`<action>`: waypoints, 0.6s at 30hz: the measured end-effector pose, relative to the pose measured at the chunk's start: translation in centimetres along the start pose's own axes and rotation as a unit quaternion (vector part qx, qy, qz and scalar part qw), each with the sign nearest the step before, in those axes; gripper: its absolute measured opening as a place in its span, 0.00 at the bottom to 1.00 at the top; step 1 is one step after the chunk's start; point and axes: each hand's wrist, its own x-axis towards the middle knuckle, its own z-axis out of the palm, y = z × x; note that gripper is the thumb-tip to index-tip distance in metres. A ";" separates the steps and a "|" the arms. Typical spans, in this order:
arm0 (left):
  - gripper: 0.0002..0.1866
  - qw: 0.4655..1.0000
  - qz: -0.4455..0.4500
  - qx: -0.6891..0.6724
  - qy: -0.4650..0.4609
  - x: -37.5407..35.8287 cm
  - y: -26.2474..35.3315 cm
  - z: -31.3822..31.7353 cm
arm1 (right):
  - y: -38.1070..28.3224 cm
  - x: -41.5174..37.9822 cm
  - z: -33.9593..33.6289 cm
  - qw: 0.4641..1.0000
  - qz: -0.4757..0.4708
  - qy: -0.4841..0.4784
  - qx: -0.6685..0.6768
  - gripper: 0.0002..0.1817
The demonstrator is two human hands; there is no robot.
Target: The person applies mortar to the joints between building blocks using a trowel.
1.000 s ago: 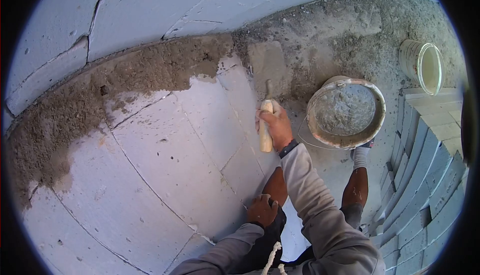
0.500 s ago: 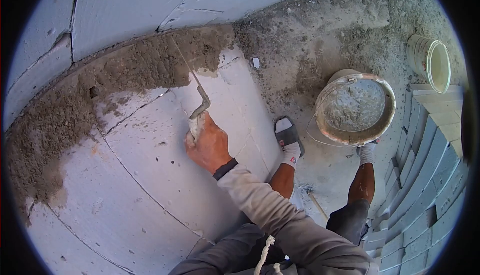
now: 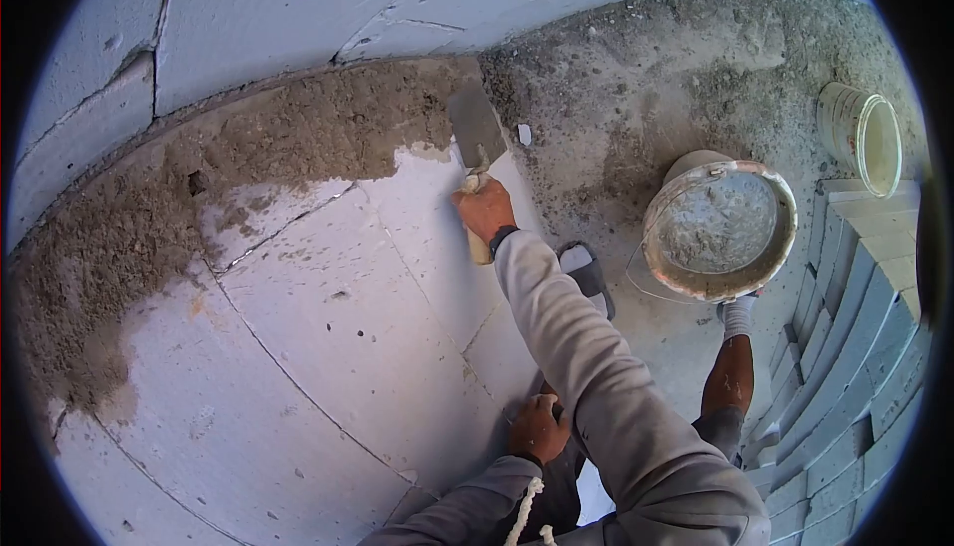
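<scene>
My right hand (image 3: pixel 485 210) is wrapped round the handle of a trowel (image 3: pixel 476 129), its flat blade over the right end of a rough grey mortar strip (image 3: pixel 298 129). That strip lies on pale blocks (image 3: pixel 328 317), along the foot of an upright block wall (image 3: pixel 268 19). Lower down, my left hand (image 3: pixel 539 429) rests by the near edge of the blocks, next to my leg, with its fingers curled; whether it holds anything is hidden.
A bucket of wet mortar (image 3: pixel 717 223) stands on the floor at my feet, right of the blocks. Farther right lies an empty tub (image 3: pixel 863 139). Stacked blocks (image 3: pixel 845 347) line the right side. A white chip (image 3: pixel 524 135) is on the floor.
My right hand has moved right with the trowel, whose blade has turned from edge-on to flat in view. My left hand has come into view at the bottom.
</scene>
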 end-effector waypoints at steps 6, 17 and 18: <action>0.24 0.995 -0.056 0.057 -0.064 -0.3 0.1 -0.1 | -3.8 -8.1 -0.1 0.993 -0.061 -0.012 -0.097 0.25; 0.23 0.997 -0.031 0.067 -0.037 0.6 1.7 0.7 | -1.9 -12.7 -13.0 0.940 0.016 -0.104 0.326 0.12; 0.23 0.997 -0.031 0.066 -0.039 0.6 1.7 0.9 | -2.3 -12.5 -14.8 0.958 -0.010 -0.024 0.285 0.13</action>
